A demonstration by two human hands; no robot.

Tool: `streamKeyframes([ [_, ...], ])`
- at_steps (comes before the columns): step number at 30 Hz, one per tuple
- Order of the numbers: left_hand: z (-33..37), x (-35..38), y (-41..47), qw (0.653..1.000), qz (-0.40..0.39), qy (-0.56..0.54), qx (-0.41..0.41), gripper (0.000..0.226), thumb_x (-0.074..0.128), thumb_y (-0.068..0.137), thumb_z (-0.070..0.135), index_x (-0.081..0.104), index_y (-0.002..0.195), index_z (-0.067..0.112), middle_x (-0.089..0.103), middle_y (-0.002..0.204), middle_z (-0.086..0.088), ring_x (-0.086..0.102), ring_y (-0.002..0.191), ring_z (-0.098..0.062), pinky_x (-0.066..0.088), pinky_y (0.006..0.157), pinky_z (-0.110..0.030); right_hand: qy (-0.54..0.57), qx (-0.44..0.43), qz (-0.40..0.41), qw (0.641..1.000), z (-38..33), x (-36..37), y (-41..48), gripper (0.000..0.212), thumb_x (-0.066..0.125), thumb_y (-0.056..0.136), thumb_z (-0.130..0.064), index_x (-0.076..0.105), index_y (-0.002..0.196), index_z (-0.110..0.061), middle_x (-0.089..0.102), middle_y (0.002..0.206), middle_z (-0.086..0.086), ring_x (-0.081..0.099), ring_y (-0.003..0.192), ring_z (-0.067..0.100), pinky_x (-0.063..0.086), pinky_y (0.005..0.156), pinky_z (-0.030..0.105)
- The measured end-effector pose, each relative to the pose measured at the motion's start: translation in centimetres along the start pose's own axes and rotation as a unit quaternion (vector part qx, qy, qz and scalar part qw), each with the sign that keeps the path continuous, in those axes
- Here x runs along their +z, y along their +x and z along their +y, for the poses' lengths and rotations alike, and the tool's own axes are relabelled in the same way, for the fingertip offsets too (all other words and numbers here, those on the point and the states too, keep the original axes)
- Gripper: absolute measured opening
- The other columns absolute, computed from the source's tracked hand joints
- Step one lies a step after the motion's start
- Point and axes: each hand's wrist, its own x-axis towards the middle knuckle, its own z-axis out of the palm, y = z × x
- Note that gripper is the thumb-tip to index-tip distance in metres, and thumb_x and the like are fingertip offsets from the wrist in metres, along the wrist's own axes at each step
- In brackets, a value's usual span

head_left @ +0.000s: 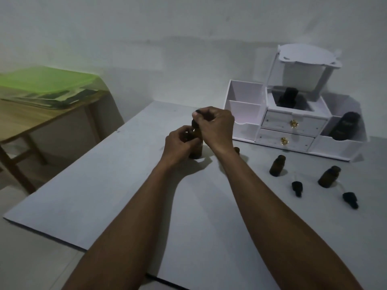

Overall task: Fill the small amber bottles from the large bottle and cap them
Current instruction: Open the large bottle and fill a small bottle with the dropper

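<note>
From the head camera, the left hand (181, 141) wraps around a large amber bottle (195, 150) standing on the white board (104, 195). The right hand (215, 124) pinches a black dropper cap (193, 123) at its neck. To the right stand two small amber bottles (277, 165) (328, 177), uncapped, with two loose droppers (297, 188) (350, 199) nearer. A white organizer (293, 126) sits far right.

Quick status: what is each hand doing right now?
Left hand: closed around the amber bottle standing on the board, steadying it.
Right hand: fingers pinched on the black dropper cap at the bottle's top.
</note>
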Motion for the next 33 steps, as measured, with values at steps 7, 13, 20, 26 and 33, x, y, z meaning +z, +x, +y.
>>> streamKeyframes([
  [7, -0.2, -0.2, 0.1, 1.0, 0.005, 0.03, 0.004, 0.023, 0.075, 0.083, 0.012, 0.068, 0.096, 0.031, 0.072, 0.097, 0.007, 0.068, 0.094, -0.016, 0.054, 0.079, -0.026, 0.052, -0.031, 0.005, 0.998, -1.2, -1.1, 0.7, 0.014, 0.074, 0.087, -0.023, 0.076, 0.095, -0.012, 0.076, 0.08, -0.005, 0.072, 0.076, 0.004, 0.055, 0.074, 0.014],
  [13, 0.6, -0.1, -1.0, 1.0, 0.008, -0.003, -0.025, 0.049, 0.076, 0.083, 0.005, 0.061, 0.123, 0.029, 0.063, 0.113, 0.002, 0.06, 0.107, -0.022, 0.047, 0.073, -0.019, 0.071, -0.094, 0.036, 0.992, -4.2, -3.1, 2.8, 0.014, 0.073, 0.089, -0.022, 0.076, 0.096, -0.01, 0.076, 0.08, -0.003, 0.072, 0.074, 0.004, 0.058, 0.078, 0.021],
  [20, 1.4, -0.6, -4.0, 0.972, 0.227, -0.021, 0.058, 0.061, 0.08, 0.083, 0.005, 0.054, 0.135, 0.023, 0.069, 0.11, 0.002, 0.067, 0.097, -0.013, 0.054, 0.085, -0.025, 0.139, -0.095, 0.084, 0.982, -4.8, -8.3, 3.6, 0.009, 0.071, 0.091, -0.02, 0.071, 0.097, -0.014, 0.072, 0.083, -0.008, 0.071, 0.075, 0.002, 0.058, 0.073, 0.019],
  [26, 2.7, 2.9, -7.0, 0.99, 0.122, 0.016, 0.062, 0.018, 0.078, 0.085, 0.008, 0.074, 0.088, 0.025, 0.073, 0.081, 0.012, 0.07, 0.076, 0.001, 0.054, 0.073, -0.013, 0.095, -0.039, 0.063, 0.993, -0.7, -11.8, 2.4, 0.013, 0.07, 0.091, -0.02, 0.074, 0.102, -0.015, 0.074, 0.085, -0.007, 0.07, 0.073, -0.004, 0.056, 0.072, 0.014],
  [33, 3.5, 8.0, -6.6, 0.997, -0.011, -0.008, -0.075, 0.057, 0.081, 0.085, 0.013, 0.059, 0.137, 0.019, 0.061, 0.129, 0.003, 0.06, 0.112, -0.015, 0.05, 0.082, -0.02, 0.117, 0.007, 0.076, 0.99, 1.4, -13.1, 1.6, 0.008, 0.072, 0.09, -0.02, 0.073, 0.097, -0.02, 0.071, 0.08, -0.015, 0.068, 0.07, -0.01, 0.049, 0.065, 0.004],
])
